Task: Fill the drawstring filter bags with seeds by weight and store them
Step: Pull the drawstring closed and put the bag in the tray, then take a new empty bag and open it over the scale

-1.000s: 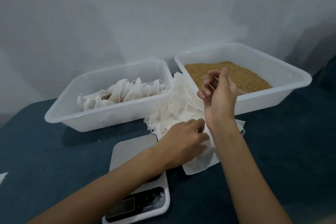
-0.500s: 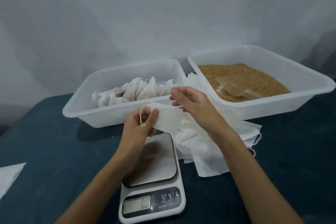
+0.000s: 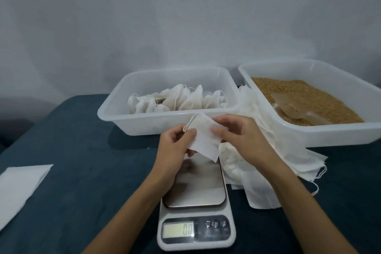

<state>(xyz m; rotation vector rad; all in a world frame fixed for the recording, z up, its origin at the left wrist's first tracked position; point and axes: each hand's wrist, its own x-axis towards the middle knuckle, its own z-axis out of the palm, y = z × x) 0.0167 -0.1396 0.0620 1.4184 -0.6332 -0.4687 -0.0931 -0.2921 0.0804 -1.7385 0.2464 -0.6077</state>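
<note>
I hold one flat white drawstring filter bag (image 3: 204, 140) in the air above the kitchen scale (image 3: 195, 202). My left hand (image 3: 175, 146) pinches its left edge by the string loop, and my right hand (image 3: 237, 136) pinches its right edge. The scale's steel plate is bare and its display reads 0.0. A pile of unfilled bags (image 3: 268, 154) lies to the right of the scale. The right tub (image 3: 334, 136) holds brown seeds (image 3: 299, 93) with a clear scoop (image 3: 288, 107) lying in them. The left tub (image 3: 165, 126) holds several filled bags (image 3: 177, 101).
Everything sits on a dark blue cloth (image 3: 82, 171) in front of a pale wall. A white sheet (image 3: 18, 187) lies at the left edge. The two tubs stand side by side at the back, nearly touching.
My left hand lifted one bag off the pile. My right hand left the scoop in the seeds and came over to take the bag's other edge. The view shifted left.
</note>
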